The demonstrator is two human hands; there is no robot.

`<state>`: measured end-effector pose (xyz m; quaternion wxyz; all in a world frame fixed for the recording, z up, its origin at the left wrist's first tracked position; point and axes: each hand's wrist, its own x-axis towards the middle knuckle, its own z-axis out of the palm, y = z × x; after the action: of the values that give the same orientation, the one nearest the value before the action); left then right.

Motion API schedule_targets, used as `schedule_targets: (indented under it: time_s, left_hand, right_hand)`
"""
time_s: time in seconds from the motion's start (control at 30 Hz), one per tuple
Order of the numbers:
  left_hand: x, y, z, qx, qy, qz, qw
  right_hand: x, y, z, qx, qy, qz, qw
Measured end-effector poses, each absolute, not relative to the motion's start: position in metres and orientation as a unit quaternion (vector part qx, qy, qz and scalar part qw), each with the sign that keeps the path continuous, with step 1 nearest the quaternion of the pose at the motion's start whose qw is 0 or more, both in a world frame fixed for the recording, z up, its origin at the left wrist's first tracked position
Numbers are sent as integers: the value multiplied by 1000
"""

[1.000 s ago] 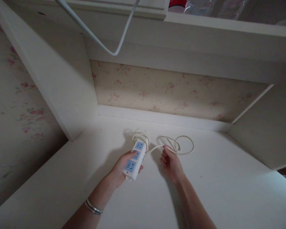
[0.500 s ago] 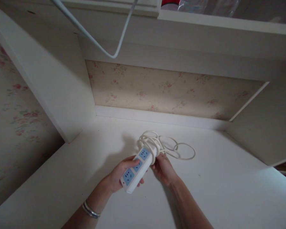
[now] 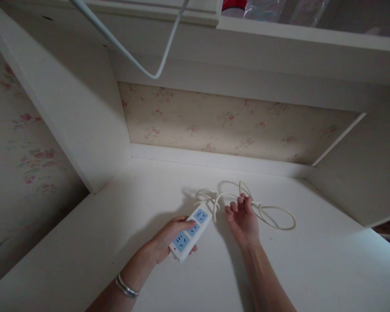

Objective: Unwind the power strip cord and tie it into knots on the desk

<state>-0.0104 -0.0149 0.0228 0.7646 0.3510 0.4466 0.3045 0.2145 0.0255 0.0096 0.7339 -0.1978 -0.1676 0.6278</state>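
My left hand [image 3: 169, 240] grips a white power strip [image 3: 190, 232] with three blue sockets, held a little above the white desk top [image 3: 312, 264]. A metal bracelet circles that wrist. The strip's white cord [image 3: 273, 216] trails right in loose loops on the desk. My right hand [image 3: 243, 219] is raised beside the strip, fingers curled around a loop of the cord.
A white side panel [image 3: 74, 104] stands at the left and another at the right. Floral wallpaper [image 3: 227, 125] backs the desk nook. A white bent bar [image 3: 143, 56] hangs from the shelf above. On that shelf sit clear plastic and something red [image 3: 234, 4].
My right hand went to the strip's cord end, then pulled loops of cord out to the right. The strip has tilted and the coil on it has loosened.
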Motion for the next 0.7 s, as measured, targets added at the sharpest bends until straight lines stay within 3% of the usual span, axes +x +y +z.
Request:
schedule_targets:
  time_s: [0.17,0.4,0.57,0.7]
  left_hand:
    - [-15,-13,31,301,409,402,762]
    - [-18,-18,31,305,368,375,794]
    - [-16,-16,27,323,365,369,792]
    - [-14,-16,27,330,385,367,780]
  right_hand:
    - [195,23,9,-269,-231,659,664]
    - [162,11,1,-317,-373,719,494]
    - [173,11,0,-268,-346,717,542]
    - [172,11,0,-342,-401,647,552]
